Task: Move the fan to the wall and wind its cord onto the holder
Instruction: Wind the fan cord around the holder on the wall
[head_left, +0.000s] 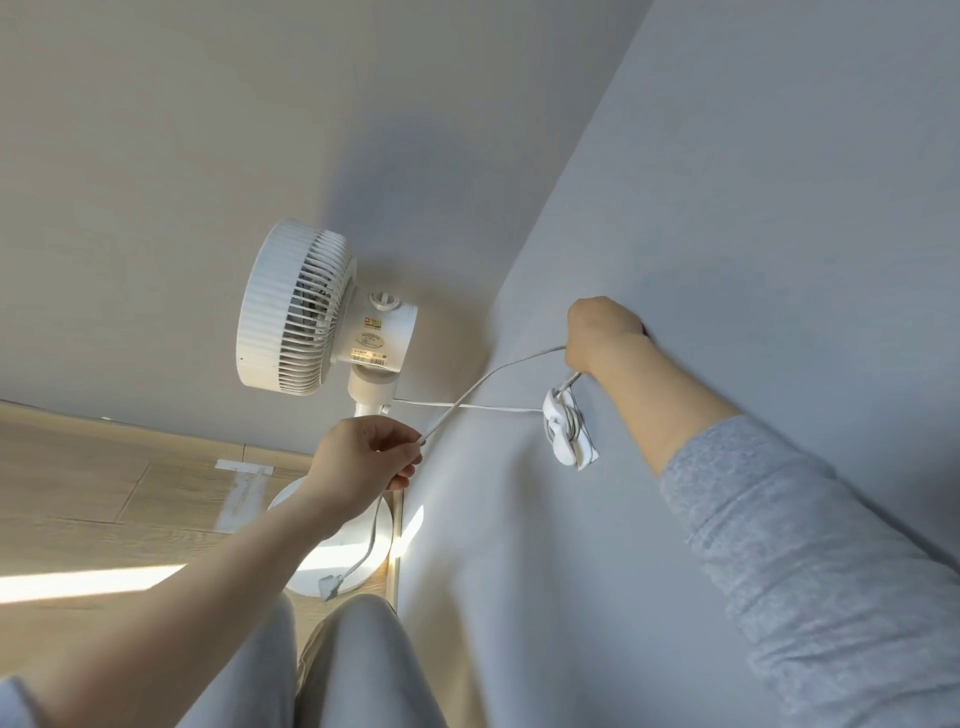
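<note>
A white pedestal fan (311, 312) stands in the room corner, its round base (332, 561) on the wooden floor beside the right wall. A white cord holder (563, 428) is fixed to that wall, with a few turns of cord on it. The white cord (488, 376) runs from the fan neck to the holder, then loops up to my right hand (602, 335), which is closed on it just above the holder. My left hand (363, 457) pinches the same cord lower down, left of the holder. The plug (330, 584) dangles below my left hand, near the fan base.
Two grey-white walls meet at the corner (498, 291) behind the fan. Light wooden floor (104, 509) lies at the lower left with a sunlit patch. My knees in grey trousers (337, 660) are at the bottom, close to the fan base.
</note>
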